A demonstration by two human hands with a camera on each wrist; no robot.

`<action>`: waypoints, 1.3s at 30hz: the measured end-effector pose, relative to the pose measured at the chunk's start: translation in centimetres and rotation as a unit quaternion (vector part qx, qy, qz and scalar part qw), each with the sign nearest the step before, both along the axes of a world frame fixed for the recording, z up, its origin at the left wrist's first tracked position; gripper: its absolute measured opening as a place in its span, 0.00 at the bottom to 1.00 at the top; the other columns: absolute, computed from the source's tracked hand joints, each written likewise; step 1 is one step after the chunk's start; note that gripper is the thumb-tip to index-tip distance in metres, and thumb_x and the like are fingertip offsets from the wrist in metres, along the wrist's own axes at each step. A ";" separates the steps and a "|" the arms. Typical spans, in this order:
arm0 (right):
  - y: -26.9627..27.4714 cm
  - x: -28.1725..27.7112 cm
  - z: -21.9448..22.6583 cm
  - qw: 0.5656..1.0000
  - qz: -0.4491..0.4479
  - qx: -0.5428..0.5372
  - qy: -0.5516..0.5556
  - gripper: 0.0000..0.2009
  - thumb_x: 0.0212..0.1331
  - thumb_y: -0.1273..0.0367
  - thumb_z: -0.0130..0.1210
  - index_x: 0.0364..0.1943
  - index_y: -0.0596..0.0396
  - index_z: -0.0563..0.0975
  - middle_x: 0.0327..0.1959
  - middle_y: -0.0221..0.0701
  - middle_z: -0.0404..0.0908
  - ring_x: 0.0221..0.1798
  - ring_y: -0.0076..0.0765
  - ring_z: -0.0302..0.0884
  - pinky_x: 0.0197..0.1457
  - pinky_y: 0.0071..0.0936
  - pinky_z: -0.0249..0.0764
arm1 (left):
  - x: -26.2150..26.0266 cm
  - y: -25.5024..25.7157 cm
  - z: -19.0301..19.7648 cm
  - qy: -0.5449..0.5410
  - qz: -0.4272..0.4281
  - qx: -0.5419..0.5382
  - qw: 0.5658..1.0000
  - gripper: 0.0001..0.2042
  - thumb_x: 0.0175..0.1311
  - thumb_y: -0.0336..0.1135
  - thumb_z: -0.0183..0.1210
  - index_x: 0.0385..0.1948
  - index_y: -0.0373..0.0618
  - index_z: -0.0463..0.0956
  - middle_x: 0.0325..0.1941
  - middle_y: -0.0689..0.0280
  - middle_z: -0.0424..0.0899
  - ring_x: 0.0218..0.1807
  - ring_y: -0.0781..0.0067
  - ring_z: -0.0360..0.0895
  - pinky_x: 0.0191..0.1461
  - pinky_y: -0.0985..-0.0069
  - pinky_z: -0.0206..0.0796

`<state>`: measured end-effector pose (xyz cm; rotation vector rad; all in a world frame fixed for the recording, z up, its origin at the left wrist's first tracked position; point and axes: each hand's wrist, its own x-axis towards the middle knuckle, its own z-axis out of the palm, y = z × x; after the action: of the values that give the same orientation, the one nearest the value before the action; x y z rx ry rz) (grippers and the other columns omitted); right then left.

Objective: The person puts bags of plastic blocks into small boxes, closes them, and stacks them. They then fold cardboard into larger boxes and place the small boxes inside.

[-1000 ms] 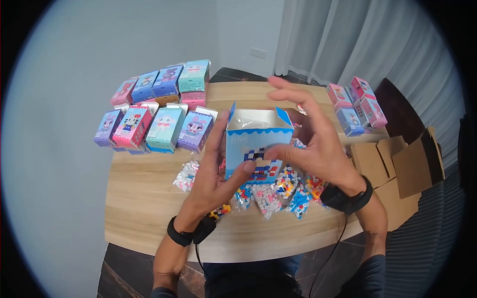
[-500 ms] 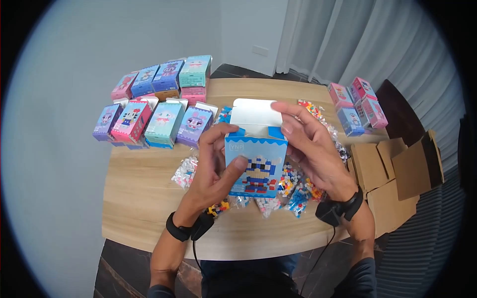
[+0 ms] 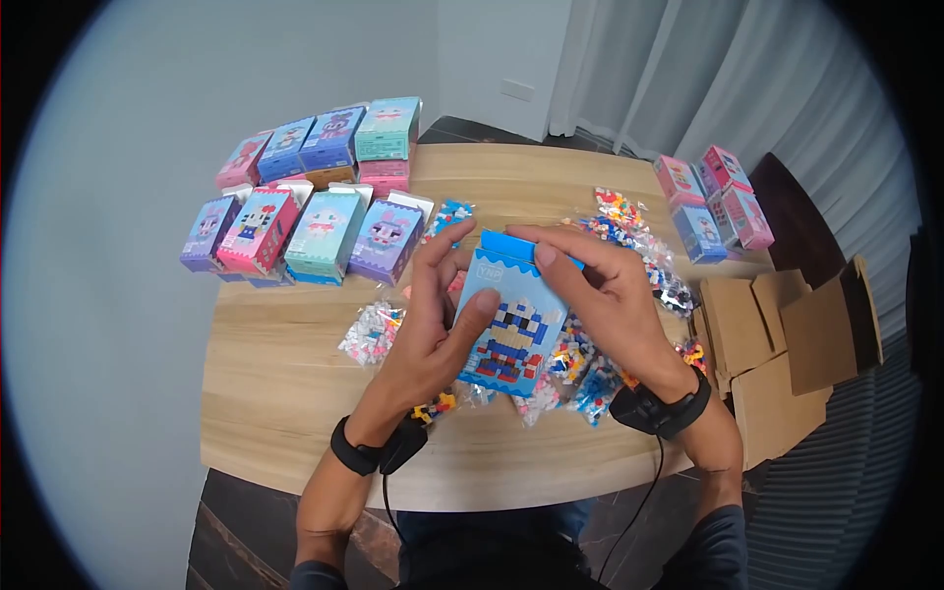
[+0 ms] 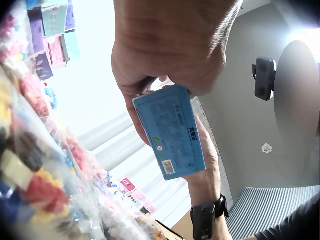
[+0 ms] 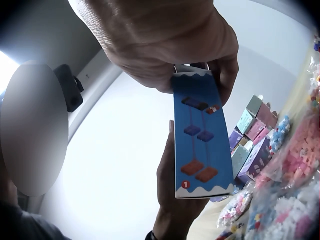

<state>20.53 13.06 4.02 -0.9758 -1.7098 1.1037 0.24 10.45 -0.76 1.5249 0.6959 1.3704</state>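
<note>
A light blue toy-block box (image 3: 513, 339) with a blocky figure printed on its front is held up over the table, tilted a little. My left hand (image 3: 431, 332) grips it from the left, thumb across the front. My right hand (image 3: 621, 313) pinches the top right corner, thumb in front and index finger along the top, by a blue flap (image 3: 506, 245). In the left wrist view the box's bottom (image 4: 172, 135) shows a barcode. A side panel (image 5: 201, 142) with printed brick steps faces the right wrist view, where the top is partly hidden behind the right hand.
Several bags of small coloured bricks (image 3: 372, 334) lie under and around the hands. Rows of similar boxes (image 3: 324, 236) stand at the left, some with flaps up. More boxes (image 3: 703, 231) sit at the far right, near an opened brown carton (image 3: 777, 418).
The box's white lid, raised half a second ago, is folded down over the top. The box has tilted, and my right hand has moved in from its side to the top corner.
</note>
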 end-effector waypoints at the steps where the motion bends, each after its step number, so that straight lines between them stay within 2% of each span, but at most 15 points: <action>1: -0.1 0.0 -0.1 1.000 0.006 0.012 -0.013 0.16 0.75 0.65 0.56 0.60 0.56 0.82 0.50 0.31 0.85 0.28 0.12 0.69 0.28 0.17 0.64 | -0.1 0.0 -0.1 0.002 0.000 -0.004 1.000 0.33 0.78 0.35 0.56 0.77 0.42 0.47 0.61 0.56 0.74 0.64 0.70 0.72 0.68 0.71 0.65; 6: -1.1 -0.2 0.3 0.988 0.030 0.130 -0.073 0.17 0.76 0.67 0.55 0.64 0.54 0.80 0.57 0.36 0.85 0.32 0.15 0.76 0.29 0.19 0.69 | -0.5 0.1 0.0 0.024 0.068 0.019 0.997 0.26 0.79 0.37 0.55 0.74 0.43 0.59 0.64 0.57 0.72 0.66 0.71 0.70 0.66 0.71 0.65; 8: -1.1 0.1 0.4 0.984 0.036 0.150 -0.087 0.17 0.76 0.67 0.55 0.65 0.54 0.79 0.59 0.38 0.84 0.34 0.16 0.78 0.30 0.19 0.71 | -0.9 0.0 0.2 0.048 0.060 0.031 0.997 0.25 0.79 0.37 0.55 0.73 0.43 0.61 0.65 0.57 0.72 0.66 0.71 0.69 0.67 0.71 0.65; 10: -0.8 0.4 0.4 0.986 0.052 0.148 -0.062 0.17 0.75 0.68 0.55 0.64 0.54 0.80 0.62 0.39 0.82 0.40 0.19 0.81 0.34 0.20 0.74 | -0.9 0.1 0.2 0.072 0.051 0.045 0.995 0.24 0.79 0.37 0.56 0.72 0.44 0.63 0.66 0.58 0.71 0.67 0.71 0.69 0.67 0.71 0.64; 13: -0.6 0.3 -0.1 0.986 0.069 0.144 -0.044 0.17 0.75 0.69 0.55 0.65 0.54 0.79 0.66 0.39 0.79 0.48 0.23 0.81 0.40 0.20 0.76 | -0.6 0.0 -0.1 0.008 0.034 0.030 0.999 0.24 0.78 0.37 0.57 0.71 0.43 0.64 0.68 0.59 0.70 0.68 0.70 0.69 0.68 0.70 0.64; 15: -0.9 -0.1 -0.3 0.987 0.074 0.137 -0.028 0.18 0.75 0.69 0.55 0.66 0.54 0.78 0.67 0.39 0.78 0.53 0.25 0.80 0.43 0.20 0.77 | -0.6 0.1 0.2 0.046 0.071 0.054 0.995 0.23 0.77 0.36 0.58 0.70 0.43 0.65 0.69 0.58 0.70 0.69 0.68 0.69 0.69 0.69 0.63; 18: -1.0 0.4 -0.5 0.983 0.086 0.160 -0.033 0.21 0.76 0.68 0.55 0.69 0.55 0.74 0.64 0.38 0.79 0.45 0.20 0.79 0.40 0.18 0.75 | -0.7 0.4 -0.7 0.027 0.045 0.044 0.998 0.25 0.77 0.34 0.58 0.71 0.41 0.61 0.67 0.56 0.71 0.70 0.67 0.69 0.70 0.69 0.63; 19: -1.5 0.4 0.3 0.995 0.054 0.083 -0.017 0.21 0.76 0.68 0.53 0.70 0.56 0.72 0.67 0.38 0.77 0.56 0.26 0.78 0.54 0.24 0.73 | -0.1 0.2 0.0 -0.016 0.034 0.033 0.999 0.28 0.76 0.32 0.59 0.73 0.40 0.56 0.65 0.53 0.73 0.67 0.67 0.73 0.67 0.69 0.67; 22: -1.1 0.3 -1.0 0.999 0.006 0.028 0.040 0.22 0.77 0.64 0.55 0.70 0.57 0.72 0.40 0.26 0.77 0.26 0.11 0.62 0.29 0.15 0.63 | 0.0 0.1 -0.2 -0.014 0.026 0.015 0.999 0.31 0.74 0.28 0.60 0.73 0.41 0.52 0.64 0.52 0.74 0.63 0.67 0.78 0.64 0.72 0.72; 23: -1.0 0.3 -1.1 0.999 0.004 0.024 0.040 0.22 0.78 0.63 0.54 0.69 0.57 0.73 0.37 0.25 0.74 0.28 0.12 0.62 0.30 0.16 0.62 | 0.1 0.3 -0.6 -0.018 0.035 0.029 0.999 0.30 0.73 0.26 0.61 0.70 0.41 0.53 0.64 0.52 0.73 0.60 0.67 0.81 0.59 0.75 0.76; 26: -0.8 0.1 -0.9 0.998 -0.012 0.062 0.010 0.19 0.79 0.63 0.52 0.65 0.59 0.76 0.38 0.28 0.79 0.34 0.17 0.71 0.37 0.20 0.69 | 0.1 0.1 -0.3 -0.015 0.034 0.022 0.999 0.28 0.72 0.25 0.62 0.67 0.40 0.56 0.64 0.53 0.71 0.60 0.67 0.81 0.57 0.75 0.79; 28: -0.7 -0.1 -0.9 0.991 -0.004 0.130 0.006 0.18 0.79 0.63 0.51 0.61 0.61 0.80 0.48 0.36 0.85 0.45 0.26 0.79 0.48 0.25 0.75 | 0.1 0.2 -0.3 -0.025 0.029 0.025 0.999 0.27 0.71 0.24 0.62 0.66 0.40 0.56 0.64 0.54 0.70 0.59 0.66 0.82 0.57 0.74 0.80; 29: -0.6 -0.1 -1.0 0.991 -0.004 0.130 0.006 0.18 0.79 0.63 0.51 0.61 0.61 0.80 0.48 0.36 0.85 0.45 0.26 0.79 0.48 0.25 0.75 | 0.1 0.2 -0.3 -0.034 0.023 0.027 0.999 0.25 0.71 0.23 0.62 0.64 0.41 0.57 0.64 0.55 0.69 0.59 0.66 0.82 0.56 0.74 0.81; 31: -0.6 0.0 -1.1 0.991 0.004 0.132 0.002 0.17 0.79 0.64 0.51 0.59 0.62 0.81 0.56 0.41 0.85 0.53 0.33 0.83 0.55 0.28 0.77 | -0.1 0.4 -0.1 -0.050 0.009 0.021 0.999 0.24 0.71 0.23 0.62 0.62 0.41 0.58 0.64 0.55 0.69 0.59 0.66 0.82 0.57 0.74 0.80; 39: -0.7 -0.2 -0.5 0.986 0.006 0.167 -0.024 0.15 0.78 0.66 0.52 0.58 0.62 0.81 0.54 0.41 0.86 0.53 0.34 0.84 0.54 0.29 0.78 | -0.6 0.6 -0.5 -0.077 -0.041 0.017 0.996 0.22 0.69 0.20 0.62 0.60 0.41 0.61 0.61 0.57 0.71 0.60 0.66 0.81 0.59 0.71 0.81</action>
<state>20.33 12.36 3.54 -0.7839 -1.8672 0.7717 -0.37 11.04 -1.30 1.4405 0.5120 1.4269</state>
